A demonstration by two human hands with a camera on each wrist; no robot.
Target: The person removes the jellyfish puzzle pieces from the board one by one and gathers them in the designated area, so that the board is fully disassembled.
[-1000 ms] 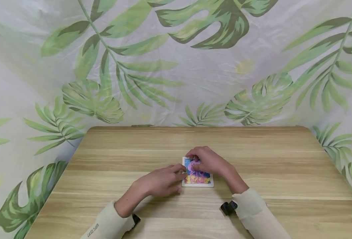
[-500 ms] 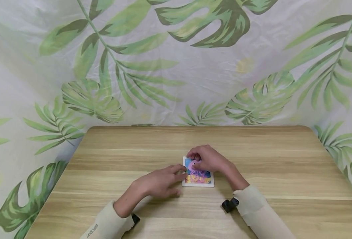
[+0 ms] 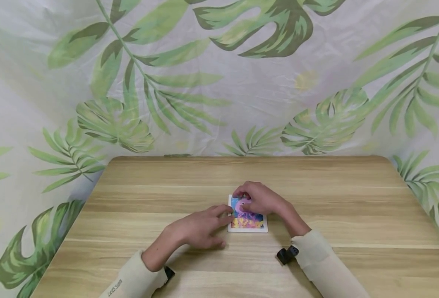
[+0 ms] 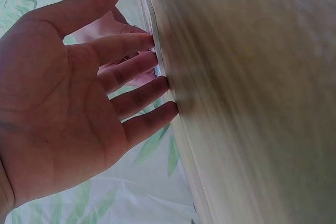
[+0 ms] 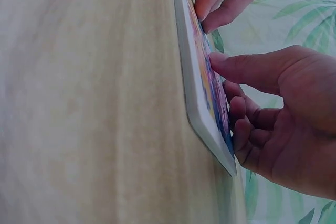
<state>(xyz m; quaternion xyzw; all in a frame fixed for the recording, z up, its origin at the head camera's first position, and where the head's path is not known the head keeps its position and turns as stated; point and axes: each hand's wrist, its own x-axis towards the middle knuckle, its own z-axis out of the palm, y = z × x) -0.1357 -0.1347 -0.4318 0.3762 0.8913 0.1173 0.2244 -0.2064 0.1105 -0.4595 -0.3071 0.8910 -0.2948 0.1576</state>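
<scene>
A flat square picture board (image 3: 247, 224) with a white border lies on the wooden table, printed with a pink octopus-like creature over yellow and pink plants. My left hand (image 3: 200, 227) is at its left side, fingertips overlapping that border; the left wrist view shows its fingers (image 4: 139, 98) extended and spread, tips low at the table. From the right, my right hand (image 3: 260, 198) reaches over the board's upper part. Its thumb (image 5: 247, 69) touches the picture, while the other fingers (image 5: 247, 129) are curled close against the surface. Whether they pinch a small piece I cannot tell.
The wooden table (image 3: 167, 178) has rounded far corners. Behind it and at both sides hangs a pale cloth (image 3: 212, 107) with a green leaf print. A black wrist camera (image 3: 287, 255) sits at the right sleeve, low over the tabletop.
Both hands stay at the board with almost no movement. The right hand has shifted very slightly to the right since a second ago.
</scene>
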